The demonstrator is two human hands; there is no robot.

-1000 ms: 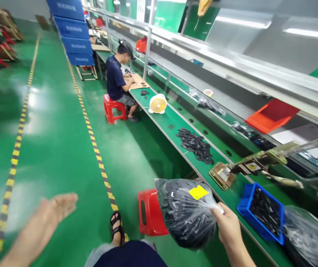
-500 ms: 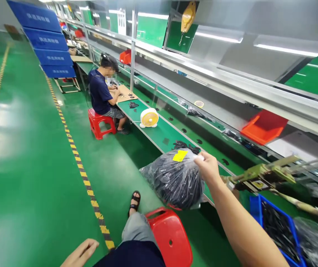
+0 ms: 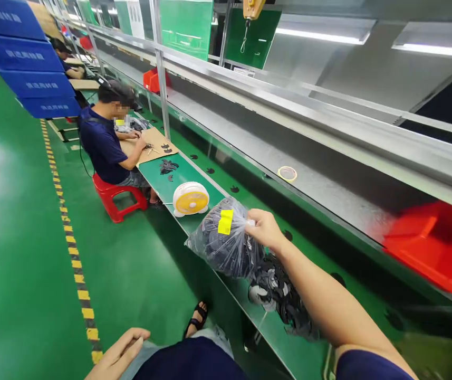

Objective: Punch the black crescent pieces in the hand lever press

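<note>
My right hand point(image 3: 264, 228) is closed round the gathered neck of a clear plastic bag point(image 3: 226, 253) full of dark parts. A yellow label point(image 3: 225, 221) is stuck on its side. The bag is over the green bench top, just on the near side of a small white-and-yellow fan point(image 3: 191, 199); whether its base rests there I cannot tell. Beneath my right forearm lies a heap of loose black curved parts point(image 3: 281, 290). Low on the left, over my lap, my left hand point(image 3: 121, 351) hangs with its fingers loosely stretched out and holds nothing.
A person point(image 3: 105, 132) sits on a red stool point(image 3: 117, 198) further along, hands over cardboard. Behind the bench run a strip carrying spaced black parts and a metal shelf point(image 3: 226, 140) with a tape roll point(image 3: 287, 174) and red bin point(image 3: 435, 243). Blue boxes point(image 3: 31, 58) stand stacked at left.
My right hand has carried the bag from beside the bench edge to over its top, closer to the fan. My view has turned right, and the near red stool has left it.
</note>
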